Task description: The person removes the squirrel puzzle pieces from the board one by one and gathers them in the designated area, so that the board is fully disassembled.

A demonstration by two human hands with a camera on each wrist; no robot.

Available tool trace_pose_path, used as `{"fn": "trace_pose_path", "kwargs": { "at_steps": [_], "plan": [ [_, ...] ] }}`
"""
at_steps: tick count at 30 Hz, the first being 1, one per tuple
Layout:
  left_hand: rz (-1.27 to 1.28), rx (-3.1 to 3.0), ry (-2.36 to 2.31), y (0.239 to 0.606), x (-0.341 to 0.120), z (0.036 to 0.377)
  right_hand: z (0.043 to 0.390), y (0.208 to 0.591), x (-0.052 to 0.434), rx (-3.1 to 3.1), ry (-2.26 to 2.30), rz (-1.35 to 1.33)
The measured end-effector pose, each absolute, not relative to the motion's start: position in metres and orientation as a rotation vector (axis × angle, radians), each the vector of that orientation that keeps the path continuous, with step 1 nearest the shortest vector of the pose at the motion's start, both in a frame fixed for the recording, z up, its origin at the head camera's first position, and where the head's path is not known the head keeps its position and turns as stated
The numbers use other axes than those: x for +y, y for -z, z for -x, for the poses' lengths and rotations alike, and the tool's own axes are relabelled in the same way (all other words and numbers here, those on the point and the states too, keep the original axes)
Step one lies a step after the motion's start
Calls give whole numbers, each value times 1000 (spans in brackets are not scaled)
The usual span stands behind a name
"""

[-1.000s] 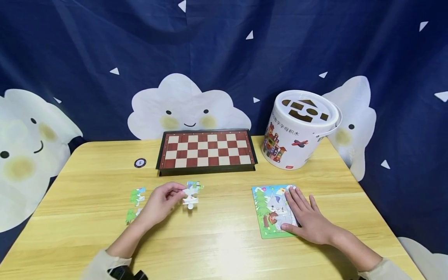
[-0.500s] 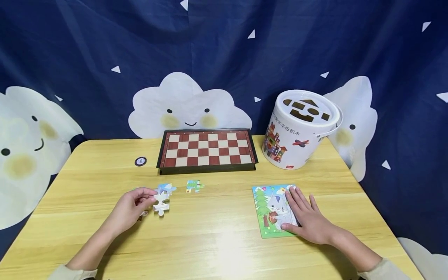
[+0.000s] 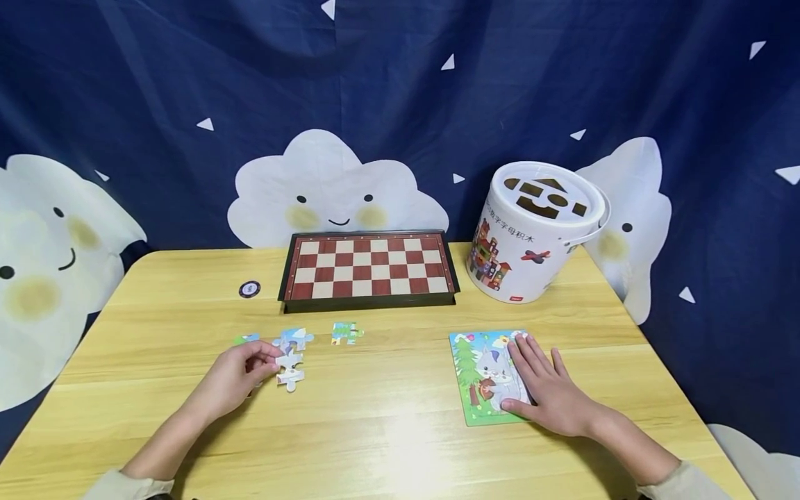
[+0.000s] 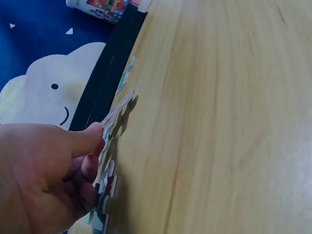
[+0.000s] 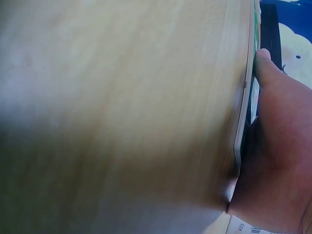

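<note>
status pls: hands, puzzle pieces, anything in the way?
Left hand pinches white puzzle piece on the table. Right hand flat on puzzle board. Loose piece lies between; nothing blocking.

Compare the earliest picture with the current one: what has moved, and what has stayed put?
The left hand, keeping its grip on joined puzzle pieces, carried them leftward, leaving one piece behind. The right hand stayed flat on the puzzle board.

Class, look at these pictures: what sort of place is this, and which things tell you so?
Probably a children's play corner or staged toy table: a cloud-print curtain, a chessboard, a block bucket and a jigsaw board on a wooden table.
</note>
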State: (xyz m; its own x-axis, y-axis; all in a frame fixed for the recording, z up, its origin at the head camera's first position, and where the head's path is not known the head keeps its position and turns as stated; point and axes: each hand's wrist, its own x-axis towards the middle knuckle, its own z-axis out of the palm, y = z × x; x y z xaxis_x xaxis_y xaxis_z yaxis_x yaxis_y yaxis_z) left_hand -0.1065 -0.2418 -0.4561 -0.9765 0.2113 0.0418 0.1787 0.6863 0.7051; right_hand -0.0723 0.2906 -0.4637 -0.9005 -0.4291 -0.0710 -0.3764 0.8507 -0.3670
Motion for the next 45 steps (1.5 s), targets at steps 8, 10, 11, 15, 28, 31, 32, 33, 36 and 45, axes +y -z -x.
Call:
{"fn": "trace_pose_path", "kwargs": {
  "at_steps": [8, 10, 11, 15, 28, 31, 32, 33, 36, 45],
  "plan": [
    [-473, 2898, -1155, 453, -245, 108, 72, 465, 291, 2876, 524, 635],
    [-515, 2893, -1174, 450, -244, 109, 73, 464, 291, 2876, 512, 633],
    [-533, 2878, -1186, 448, -243, 109, 73, 463, 291, 2878, 500, 632],
    [-643, 2770, -1222, 439, -232, 109, 74, 458, 290, 2883, 465, 626],
    [-984, 2481, -1217, 413, -132, 133, 76, 452, 293, 2892, 481, 608],
    [-1032, 2468, -1176, 411, -97, 137, 77, 449, 297, 2864, 552, 596],
    [-1048, 2472, -1157, 411, -86, 138, 78, 449, 298, 2857, 565, 594],
    [-1058, 2479, -1134, 411, -74, 138, 78, 448, 300, 2851, 572, 591],
    [-1083, 2518, -1068, 413, -43, 138, 79, 445, 306, 2850, 556, 588],
    [-1108, 2636, -923, 434, 19, 132, 82, 450, 322, 2807, 561, 557]
  ]
}}
